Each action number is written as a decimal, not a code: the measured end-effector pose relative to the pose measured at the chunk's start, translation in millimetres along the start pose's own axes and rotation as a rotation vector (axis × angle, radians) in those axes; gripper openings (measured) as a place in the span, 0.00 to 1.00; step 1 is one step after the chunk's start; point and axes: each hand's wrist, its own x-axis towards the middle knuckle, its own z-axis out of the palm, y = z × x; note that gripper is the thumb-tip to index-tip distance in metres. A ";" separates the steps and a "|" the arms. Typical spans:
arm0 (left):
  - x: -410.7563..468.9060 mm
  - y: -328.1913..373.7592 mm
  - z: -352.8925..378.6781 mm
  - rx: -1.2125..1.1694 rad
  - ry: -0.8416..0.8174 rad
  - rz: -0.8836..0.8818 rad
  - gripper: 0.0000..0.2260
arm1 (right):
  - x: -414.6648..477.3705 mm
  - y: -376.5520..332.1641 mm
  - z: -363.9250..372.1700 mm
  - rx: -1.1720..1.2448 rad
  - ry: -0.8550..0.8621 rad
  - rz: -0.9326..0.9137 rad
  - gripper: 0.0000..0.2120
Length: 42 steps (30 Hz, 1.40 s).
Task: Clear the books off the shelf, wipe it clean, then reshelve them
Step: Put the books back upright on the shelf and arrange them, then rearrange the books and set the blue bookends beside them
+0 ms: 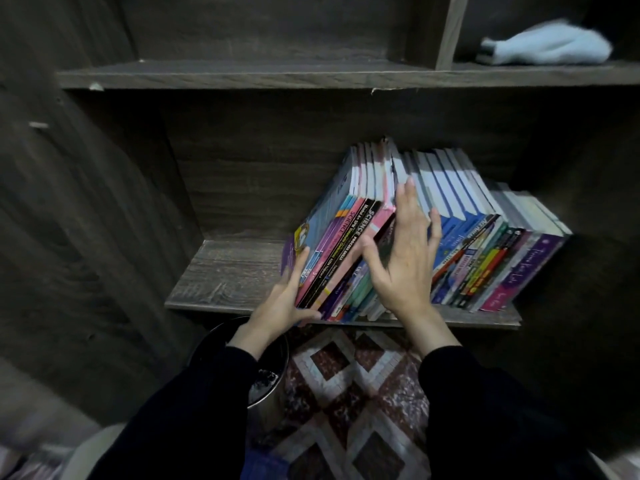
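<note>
The leaning books (341,237) sit pinched between the left hand (280,306) fingers (300,261) and thumb; the right hand (401,265), fingers straight, wedges mid-row.

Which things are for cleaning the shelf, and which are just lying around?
For the job: books, the shelf, pale blue cloth up top, left hand gripping books, right hand flat against them.
Just lying about: metal bin, patterned rug.

Dark brown wood-grain shelf (225,271), books (467,244) with blue, purple, pink, black and yellow spines, pale blue cloth (550,45), maroon-and-white diamond-patterned rug (349,382), black sleeves (194,420)
</note>
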 end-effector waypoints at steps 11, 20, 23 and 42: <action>12.9 0.8 11.6 0.268 0.164 0.009 0.50 | 4.2 3.5 17.7 -0.218 0.105 -0.009 0.41; -21.3 -39.2 7.5 0.081 -0.045 -0.059 0.42 | -63.5 -31.2 34.6 0.060 0.144 0.139 0.29; -49.3 -68.4 12.2 0.056 -0.053 -0.134 0.29 | -119.0 -51.3 56.4 0.133 0.107 0.239 0.27; -143.3 -232.9 88.6 0.004 -0.243 -0.974 0.23 | -341.0 -134.7 170.7 0.084 -1.329 0.413 0.33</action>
